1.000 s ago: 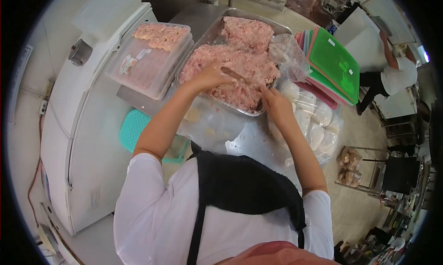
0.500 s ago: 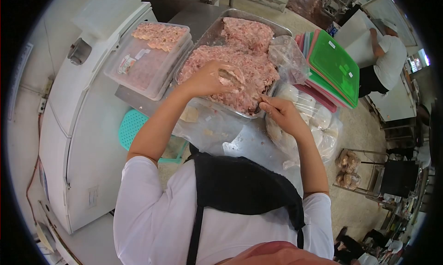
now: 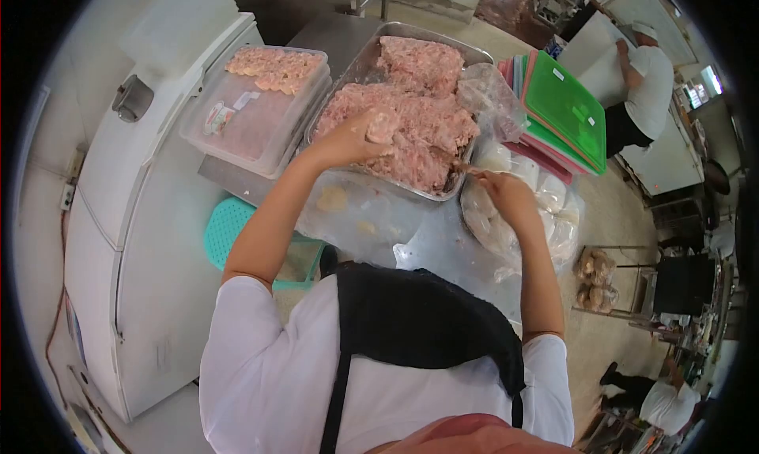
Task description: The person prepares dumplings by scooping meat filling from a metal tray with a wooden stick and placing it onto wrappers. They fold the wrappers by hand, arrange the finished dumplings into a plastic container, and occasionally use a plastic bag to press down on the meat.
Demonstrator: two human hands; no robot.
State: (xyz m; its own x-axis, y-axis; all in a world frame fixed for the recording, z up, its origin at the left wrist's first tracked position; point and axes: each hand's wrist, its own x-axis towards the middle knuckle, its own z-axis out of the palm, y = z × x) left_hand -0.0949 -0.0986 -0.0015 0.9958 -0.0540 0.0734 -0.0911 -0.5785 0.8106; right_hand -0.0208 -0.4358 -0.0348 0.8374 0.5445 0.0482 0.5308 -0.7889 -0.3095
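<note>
A steel tray (image 3: pixel 452 187) holds a large mound of ground meat (image 3: pixel 411 106). Over its near left side, my left hand (image 3: pixel 348 144) is cupped around a dumpling (image 3: pixel 383 127), with pink meat showing on top. My right hand (image 3: pixel 506 195), at the tray's near right corner, grips a thin-handled tool (image 3: pixel 471 169); its far end is hidden at the meat. Pale wrappers (image 3: pixel 332 199) lie on plastic sheeting just in front of the tray.
To the left, a lidded plastic tub (image 3: pixel 245 126) carries a cluster of filled dumplings (image 3: pixel 274 68). Bagged white rounds (image 3: pixel 553 193) and stacked coloured lids (image 3: pixel 565 110) stand at right. A turquoise stool (image 3: pixel 229 231) sits below the table; a co-worker (image 3: pixel 644 86) stands far right.
The lump in my left hand now shows a fuller, rounded meat top. My right hand has shifted slightly right and down, with the tool at the tray's edge.
</note>
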